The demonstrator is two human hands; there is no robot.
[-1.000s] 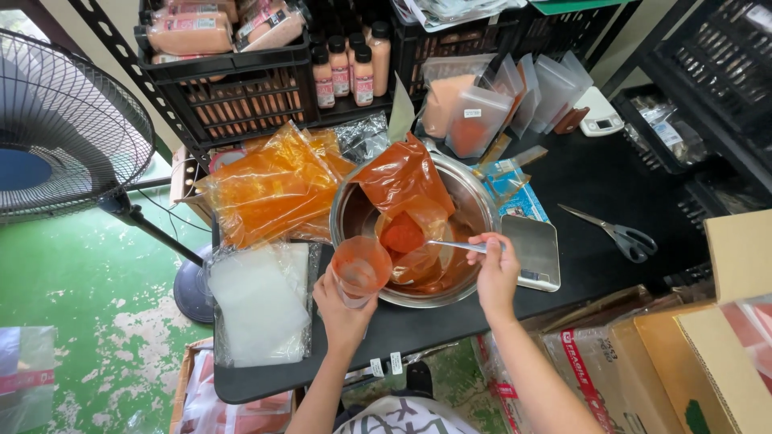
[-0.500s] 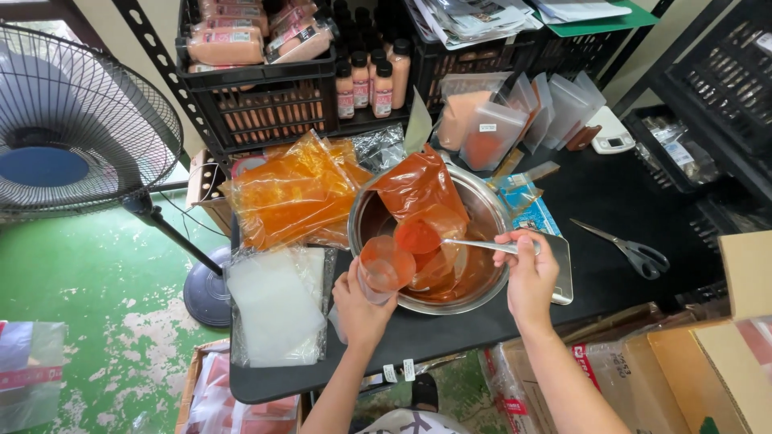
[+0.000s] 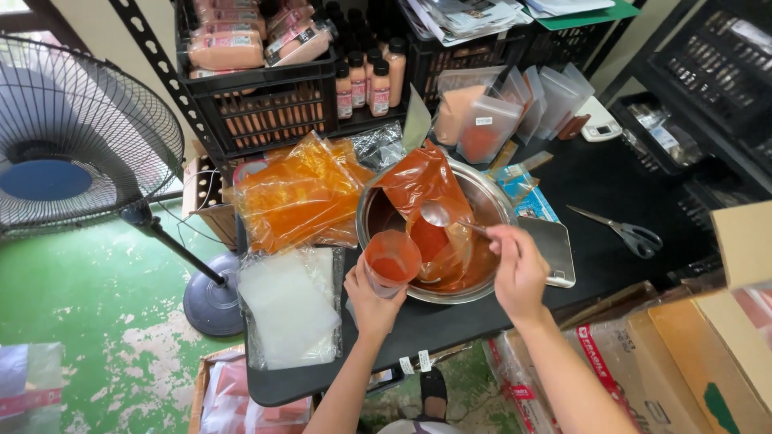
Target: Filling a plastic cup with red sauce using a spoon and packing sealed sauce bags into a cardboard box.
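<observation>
Head cam: our left hand (image 3: 371, 296) is wrapped around a plastic cup (image 3: 392, 261) of orange-red sauce at the rim of the steel bowl (image 3: 497, 210). Our right hand (image 3: 519, 269) pinches a metal spoon (image 3: 438, 214), held over the bowl beside the sauce bag (image 3: 418, 181).

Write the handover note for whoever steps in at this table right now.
Left hand holds a small clear cup, part-filled with orange-red sauce, at the near rim of the steel bowl.
Right hand holds a metal spoon raised over the bowl.
An opened sauce bag stands in the bowl, with sauce pooled beneath.
Sealed orange bags lie to the left, empty clear bags in front of them.
The cup is not yet full.
</observation>
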